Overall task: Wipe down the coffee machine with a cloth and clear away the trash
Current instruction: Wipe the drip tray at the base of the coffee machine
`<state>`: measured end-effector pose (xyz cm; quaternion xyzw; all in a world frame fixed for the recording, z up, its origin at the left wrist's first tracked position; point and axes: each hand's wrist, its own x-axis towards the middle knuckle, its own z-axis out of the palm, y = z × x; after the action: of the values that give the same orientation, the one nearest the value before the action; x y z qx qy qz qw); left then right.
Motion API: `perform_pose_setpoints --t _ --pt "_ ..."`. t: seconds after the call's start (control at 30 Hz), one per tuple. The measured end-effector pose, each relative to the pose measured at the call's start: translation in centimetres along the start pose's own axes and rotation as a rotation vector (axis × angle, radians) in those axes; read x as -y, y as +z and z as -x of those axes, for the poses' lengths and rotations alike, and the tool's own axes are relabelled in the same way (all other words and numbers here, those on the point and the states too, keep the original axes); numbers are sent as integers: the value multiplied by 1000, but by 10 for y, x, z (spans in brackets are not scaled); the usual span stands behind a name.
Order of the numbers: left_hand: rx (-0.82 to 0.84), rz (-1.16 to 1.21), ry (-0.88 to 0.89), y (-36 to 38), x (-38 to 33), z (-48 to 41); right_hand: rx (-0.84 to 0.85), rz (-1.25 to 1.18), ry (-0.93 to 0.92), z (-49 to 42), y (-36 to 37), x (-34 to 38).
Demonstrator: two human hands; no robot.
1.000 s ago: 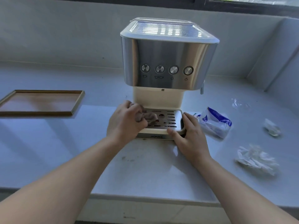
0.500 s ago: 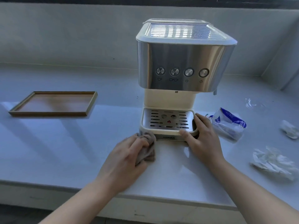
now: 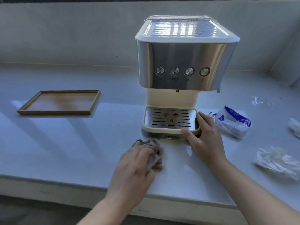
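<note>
The coffee machine [image 3: 185,75] stood upright toward the back middle of the white surface [image 3: 65,143], its drip tray [image 3: 170,120] facing the front edge. The cloth [image 3: 154,153] had come off the tray since a second ago and now lay bunched on the surface just in front of the machine's base, the left hand [image 3: 134,169] pressing it with fingers closed over it. The right hand [image 3: 206,137] stayed at the tray's right front corner, fingers spread against its rim. Toward the right edge lay a blue-and-white plastic packet [image 3: 233,124] and crumpled paper [image 3: 276,161]. A wooden tray [image 3: 24,109] sat well apart on the left.
</note>
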<state>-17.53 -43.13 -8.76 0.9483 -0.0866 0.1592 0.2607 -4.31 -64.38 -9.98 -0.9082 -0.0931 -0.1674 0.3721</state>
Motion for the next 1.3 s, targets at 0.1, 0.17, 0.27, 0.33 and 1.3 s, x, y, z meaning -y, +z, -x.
perform_pose_setpoints --t 0.1,0.17,0.27,0.33,1.3 --pt "-1 -28 -80 27 -34 -30 1 -2 9 0 -1 -1" --pt "8 -78 -105 39 -46 -42 2 -5 -10 -2 -1 0" --pt "25 -33 -74 47 -53 -42 -1 -16 -28 -1 -2 1" --pt "69 30 -11 49 -59 -45 6 -11 -25 -1 -3 0" --pt "-70 -12 -148 43 -52 -41 28 -167 88 -3 -8 1"
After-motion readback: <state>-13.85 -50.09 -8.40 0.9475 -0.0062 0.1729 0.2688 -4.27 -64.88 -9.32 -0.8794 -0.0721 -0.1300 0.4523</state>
